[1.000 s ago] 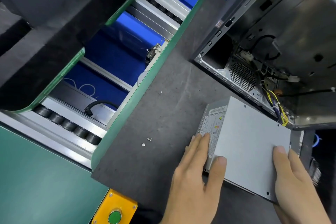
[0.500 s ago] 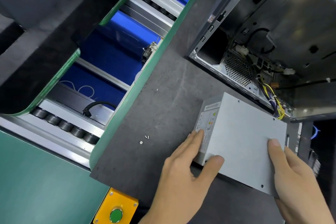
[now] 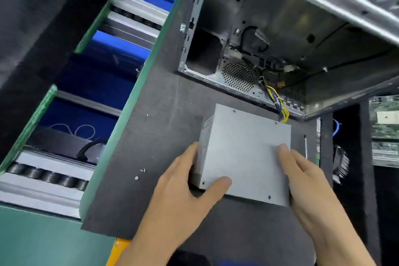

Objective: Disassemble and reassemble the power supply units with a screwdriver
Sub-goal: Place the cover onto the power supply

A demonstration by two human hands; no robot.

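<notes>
Here, both hands grip the power supply.
Left hand (image 3: 179, 181) clasps its left edge, thumb on top; right hand (image 3: 306, 177) clasps its right edge above the worktop (image 3: 155, 136).

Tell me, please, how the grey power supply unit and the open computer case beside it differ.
The power supply unit is a closed, plain box; the computer case stands open, showing a fan grille and cables. The unit is much smaller than the case. The left hand and right hand grip the unit; nothing touches the case. Both are grey metal, joined by yellow and black wires.
</notes>
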